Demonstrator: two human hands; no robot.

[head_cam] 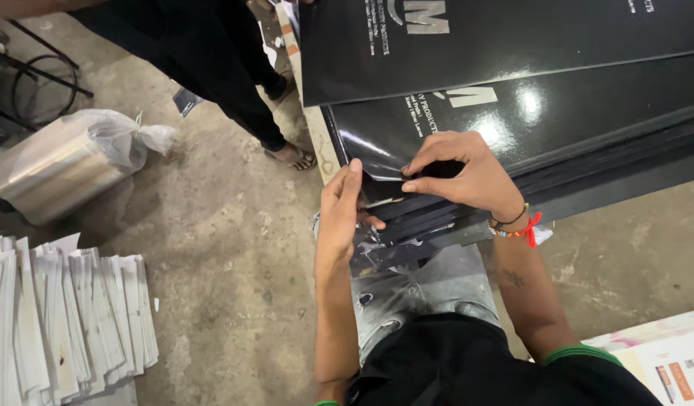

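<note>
A stack of glossy black printed sheets [557, 135] lies across the top right, its near corner over my knees. My left hand [339, 214] presses flat against the stack's corner edge, fingers pointing up. My right hand [460, 177] pinches the lifted corner of the top black sheet [381, 180], which curls up off the stack. A beaded bracelet and a red thread circle my right wrist. Another black sheet [497, 37] with pale lettering lies askew on top at the back.
A fanned pile of white folded sheets [61, 316] sits on the concrete floor at lower left. A plastic-wrapped roll [61, 162] lies at the left. Another person's legs and sandalled foot [290, 154] stand at top centre. White printed cartons [663, 361] are at lower right.
</note>
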